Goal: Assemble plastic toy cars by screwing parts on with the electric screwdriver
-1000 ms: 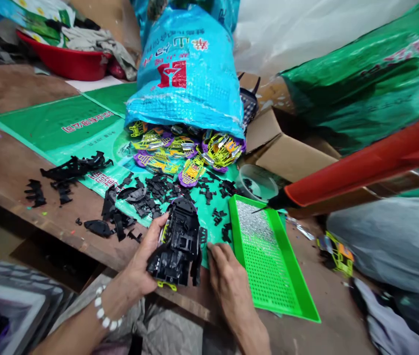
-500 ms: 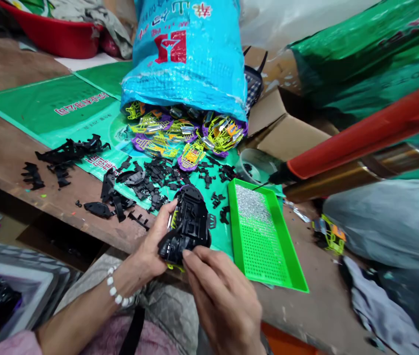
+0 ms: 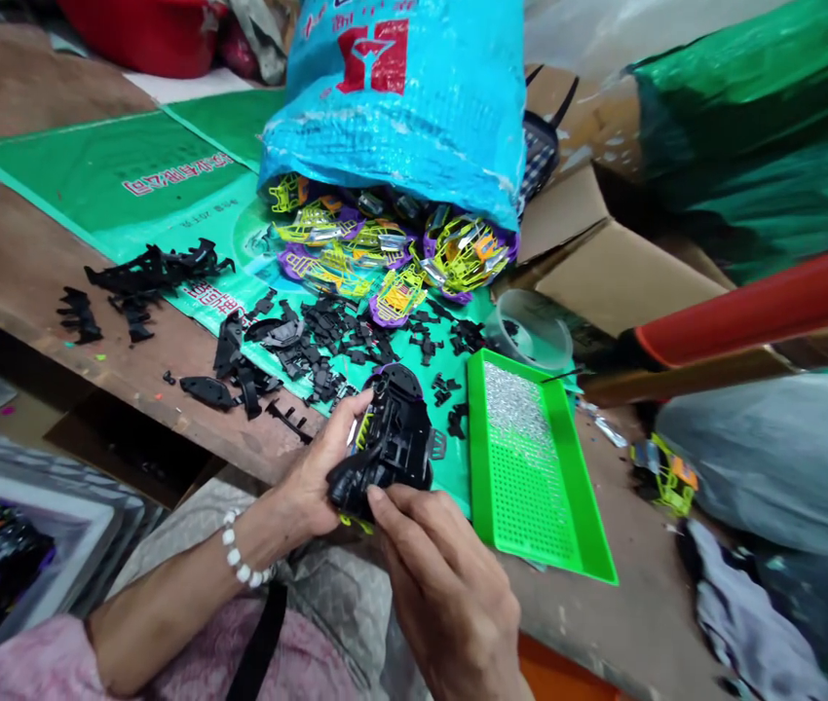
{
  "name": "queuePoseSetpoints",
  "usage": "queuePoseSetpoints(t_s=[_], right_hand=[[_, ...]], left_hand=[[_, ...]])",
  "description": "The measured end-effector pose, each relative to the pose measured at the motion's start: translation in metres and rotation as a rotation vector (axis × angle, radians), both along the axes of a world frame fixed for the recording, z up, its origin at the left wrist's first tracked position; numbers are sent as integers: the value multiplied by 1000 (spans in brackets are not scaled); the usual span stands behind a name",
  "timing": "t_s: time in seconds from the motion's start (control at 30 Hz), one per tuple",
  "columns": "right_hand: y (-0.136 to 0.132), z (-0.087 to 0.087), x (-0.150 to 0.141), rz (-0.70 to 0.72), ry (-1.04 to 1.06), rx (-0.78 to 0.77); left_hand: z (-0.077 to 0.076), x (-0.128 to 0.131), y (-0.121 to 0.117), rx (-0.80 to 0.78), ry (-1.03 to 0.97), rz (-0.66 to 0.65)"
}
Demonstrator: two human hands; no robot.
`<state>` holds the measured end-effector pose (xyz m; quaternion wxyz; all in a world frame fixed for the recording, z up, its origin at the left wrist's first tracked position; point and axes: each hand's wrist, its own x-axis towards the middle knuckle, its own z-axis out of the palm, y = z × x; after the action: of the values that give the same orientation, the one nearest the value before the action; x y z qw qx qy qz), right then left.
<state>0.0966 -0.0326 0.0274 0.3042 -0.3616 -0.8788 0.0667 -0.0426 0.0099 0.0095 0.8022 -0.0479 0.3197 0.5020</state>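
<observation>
My left hand (image 3: pixel 314 479) grips a black plastic toy car chassis (image 3: pixel 394 438) with yellow and purple edges, held just above the table's near edge. My right hand (image 3: pixel 450 594) is closed, its fingertips pinched against the chassis's near end. A white bead bracelet (image 3: pixel 239 560) circles my left wrist. Loose black plastic parts (image 3: pixel 312 346) lie scattered on the green sheet (image 3: pixel 129 185) behind the chassis.
A blue woven sack (image 3: pixel 414 97) spills yellow and purple car shells (image 3: pixel 392 258). A green perforated tray (image 3: pixel 531 467) with small silver pieces sits to the right. A red and brass tool (image 3: pixel 742 326) juts in from the right. A cardboard box (image 3: pixel 611 273), green sacks and a red basin (image 3: pixel 151 34) stand behind.
My right hand rose from the table beside the chassis and pinched onto its near end. My left hand tilted the chassis and lifted it slightly. The view shifted down and left.
</observation>
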Motion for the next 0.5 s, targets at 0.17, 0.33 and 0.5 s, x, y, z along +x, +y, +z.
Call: queuePoseSetpoints(t_s=[0.17, 0.33, 0.5], right_hand=[[-1, 0, 2, 48, -20, -5], [-3, 2, 5, 55, 1, -56], [-5, 5, 7, 24, 27, -18]], left_hand=[[-6, 0, -1, 9, 5, 1], [-7, 2, -2, 0, -46, -68], [2, 1, -2, -14, 112, 64]])
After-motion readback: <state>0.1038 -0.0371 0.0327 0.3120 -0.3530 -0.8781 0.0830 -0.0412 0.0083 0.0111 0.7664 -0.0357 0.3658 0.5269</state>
